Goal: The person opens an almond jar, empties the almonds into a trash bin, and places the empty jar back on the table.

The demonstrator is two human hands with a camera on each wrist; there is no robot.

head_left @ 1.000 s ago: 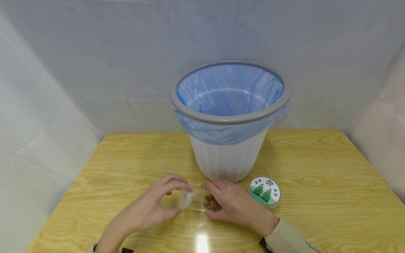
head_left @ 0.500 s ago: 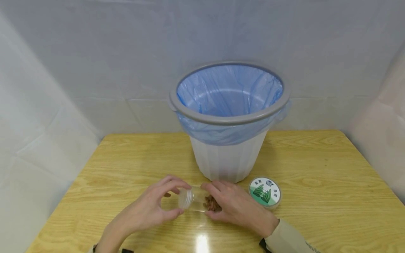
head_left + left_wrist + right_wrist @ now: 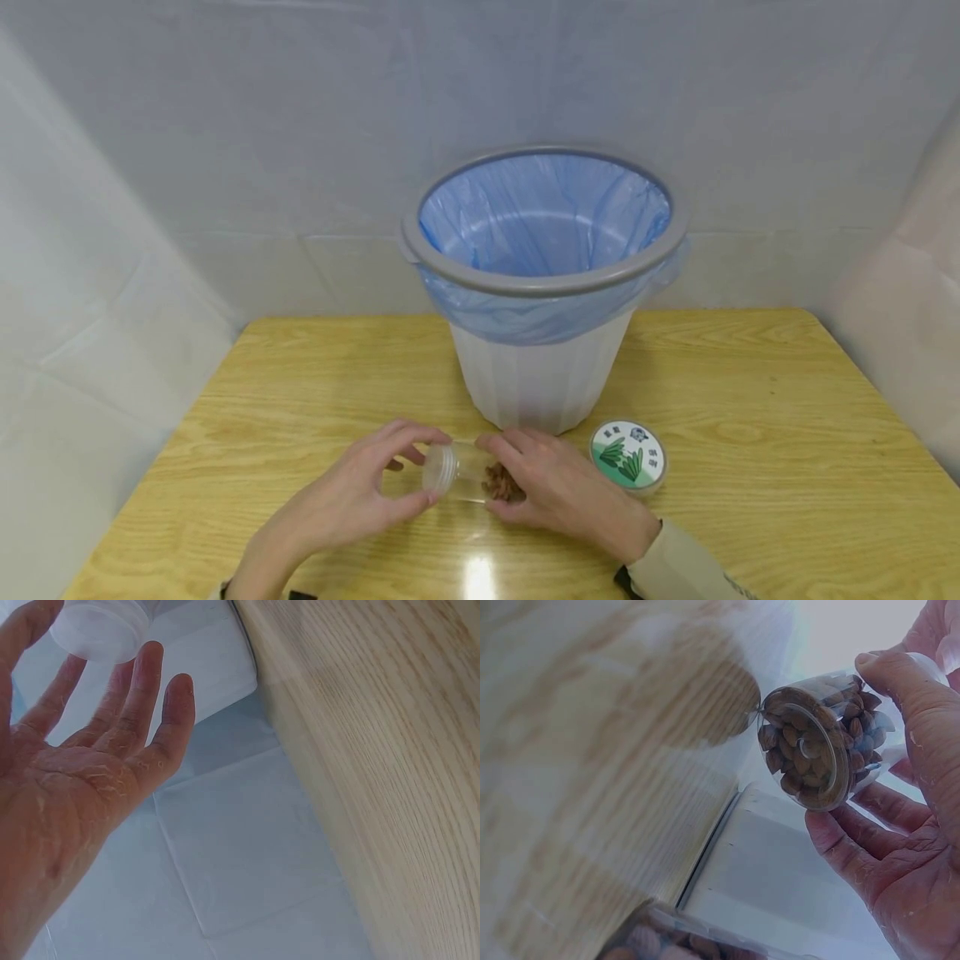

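A small clear jar point(image 3: 467, 479) lies on its side just above the wooden table point(image 3: 750, 483), with brown almonds point(image 3: 501, 483) gathered at its right end. My left hand point(image 3: 431, 468) curls finger and thumb round the ribbed clear cap point(image 3: 440, 468) at the jar's left end. My right hand point(image 3: 498, 475) wraps round the jar's body and base. The left wrist view shows the cap point(image 3: 101, 630) between the left hand's point(image 3: 97, 712) fingertips. The right wrist view shows the jar's base point(image 3: 817, 742), full of almonds, held by my right hand point(image 3: 900, 787).
A white bin point(image 3: 540, 375) with a grey rim and a blue liner stands right behind the hands. A second small jar with a green-and-white lid point(image 3: 628, 454) stands right of my right hand, and also shows blurred as the second jar point(image 3: 675, 937). White walls enclose the table.
Almost nothing has moved. My left fingers have shifted slightly round the cap, and the jar stays in both hands.
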